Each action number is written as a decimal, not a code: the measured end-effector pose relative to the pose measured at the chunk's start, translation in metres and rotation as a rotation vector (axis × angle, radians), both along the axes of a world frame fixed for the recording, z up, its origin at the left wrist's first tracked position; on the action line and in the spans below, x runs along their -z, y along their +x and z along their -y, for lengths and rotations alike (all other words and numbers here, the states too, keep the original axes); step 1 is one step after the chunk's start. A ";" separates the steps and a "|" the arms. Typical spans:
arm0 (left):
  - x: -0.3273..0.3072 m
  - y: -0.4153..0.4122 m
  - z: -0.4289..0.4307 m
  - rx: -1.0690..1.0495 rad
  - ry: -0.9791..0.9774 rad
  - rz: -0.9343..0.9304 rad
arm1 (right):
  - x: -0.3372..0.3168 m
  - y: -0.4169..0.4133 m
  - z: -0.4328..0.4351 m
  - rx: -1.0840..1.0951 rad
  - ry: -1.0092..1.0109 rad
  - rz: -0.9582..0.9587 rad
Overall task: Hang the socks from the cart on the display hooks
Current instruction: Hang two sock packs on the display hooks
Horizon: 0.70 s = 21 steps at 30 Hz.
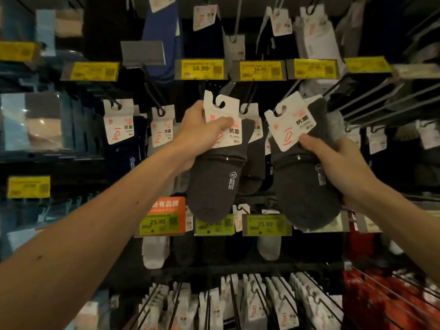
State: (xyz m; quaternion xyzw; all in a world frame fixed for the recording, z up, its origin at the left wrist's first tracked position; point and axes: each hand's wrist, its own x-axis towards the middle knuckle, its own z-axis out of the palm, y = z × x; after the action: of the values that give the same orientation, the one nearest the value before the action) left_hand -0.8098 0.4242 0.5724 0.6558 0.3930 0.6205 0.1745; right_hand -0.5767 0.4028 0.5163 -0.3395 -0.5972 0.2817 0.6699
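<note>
Socks point(214, 186) marked "COTTON", "抗菌" cards point(234, 132), tight in left hand point(202, 133) and right hand point(333, 163)

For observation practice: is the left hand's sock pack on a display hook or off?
Off. The left hand grips the sock pack by its card; no hook passes through the slot.

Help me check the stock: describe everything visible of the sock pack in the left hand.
The sock pack is dark grey knit with white COTTON print, hanging toe down. A white card header with a hook-shaped cutout, red sock outline and black characters wraps its top. The left hand grips it at the card, thumb across the front. No hook shows through the cutout.
</note>
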 end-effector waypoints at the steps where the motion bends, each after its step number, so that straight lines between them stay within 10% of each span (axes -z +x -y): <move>1: -0.004 0.003 -0.004 -0.014 0.024 -0.008 | -0.002 0.001 -0.002 -0.005 0.007 -0.002; 21: -0.019 0.052 -0.047 -0.100 0.381 -0.102 | 0.006 0.041 -0.038 -0.146 0.074 0.009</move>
State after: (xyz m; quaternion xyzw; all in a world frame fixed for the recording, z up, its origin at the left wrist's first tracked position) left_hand -0.7582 0.4709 0.5917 0.6871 0.3089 0.6576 -0.0042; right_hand -0.5361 0.4406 0.5103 -0.2712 -0.6334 0.3058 0.6571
